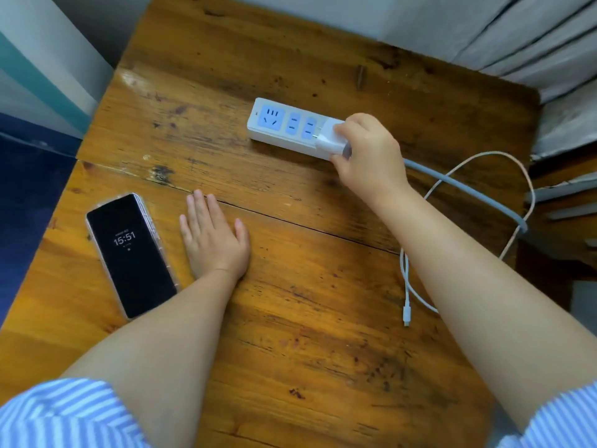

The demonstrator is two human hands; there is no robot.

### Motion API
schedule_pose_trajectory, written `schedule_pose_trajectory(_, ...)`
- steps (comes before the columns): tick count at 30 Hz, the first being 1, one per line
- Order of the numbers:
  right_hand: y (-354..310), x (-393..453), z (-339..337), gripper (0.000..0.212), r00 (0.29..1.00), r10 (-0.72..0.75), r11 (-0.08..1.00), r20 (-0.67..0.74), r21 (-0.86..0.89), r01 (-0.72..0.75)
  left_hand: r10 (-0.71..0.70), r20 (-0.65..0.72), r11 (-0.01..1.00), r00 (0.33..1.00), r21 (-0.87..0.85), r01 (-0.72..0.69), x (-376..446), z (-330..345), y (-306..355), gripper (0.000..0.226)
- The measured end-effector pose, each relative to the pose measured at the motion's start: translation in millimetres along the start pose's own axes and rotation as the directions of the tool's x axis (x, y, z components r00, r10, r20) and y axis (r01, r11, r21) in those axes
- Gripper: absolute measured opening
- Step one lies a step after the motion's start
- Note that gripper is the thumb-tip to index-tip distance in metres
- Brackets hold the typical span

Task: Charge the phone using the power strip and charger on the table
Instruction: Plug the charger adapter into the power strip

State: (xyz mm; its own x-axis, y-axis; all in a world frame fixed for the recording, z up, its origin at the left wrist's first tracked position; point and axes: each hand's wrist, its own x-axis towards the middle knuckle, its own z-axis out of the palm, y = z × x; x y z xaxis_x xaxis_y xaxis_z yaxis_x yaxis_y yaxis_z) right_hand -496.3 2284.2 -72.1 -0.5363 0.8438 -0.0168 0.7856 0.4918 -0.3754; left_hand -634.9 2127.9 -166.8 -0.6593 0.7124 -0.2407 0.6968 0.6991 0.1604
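A white power strip with blue sockets lies at the back of the wooden table. My right hand grips a white charger over the strip's right end, its prongs pointing at the rightmost socket. The charger's white cable loops off the table's right edge and comes back, its free plug lying near my right forearm. A phone in a clear case lies face up at the left, its screen showing 15:51. My left hand rests flat on the table just right of the phone.
The strip's grey power cord runs right and over the table's edge. Grey curtains hang behind the table at the back right. A dark floor lies beyond the table's left edge.
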Motion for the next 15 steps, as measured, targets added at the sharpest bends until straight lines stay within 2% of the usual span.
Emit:
schedule_pose_trajectory(3,-3.6,16.0,-0.6,0.029,0.999,0.000,0.994,0.036,-0.111,0.004,0.001,0.015,1.000,1.000,-0.004,-0.001,-1.3,-0.4,0.4,0.062)
schedule_pose_trajectory(6,-11.2,36.2,-6.6,0.028,0.992,-0.012,0.975,0.130,-0.217,0.040,-0.004,0.022,1.000,1.000,-0.010,0.004,-0.3,-2.4,0.1,0.062)
schedule_pose_trajectory(11,-23.8,60.3,-17.5,0.031,0.961,-0.054,0.934,0.272,-0.327,0.145,-0.007,0.032,1.000,0.999,-0.010,0.008,1.2,-4.3,0.7,0.062)
schedule_pose_trajectory(15,-34.2,70.1,-22.9,0.026,0.938,-0.082,0.901,0.336,-0.378,0.214,-0.009,0.038,1.000,0.999,-0.006,0.009,1.2,-5.1,1.5,0.063)
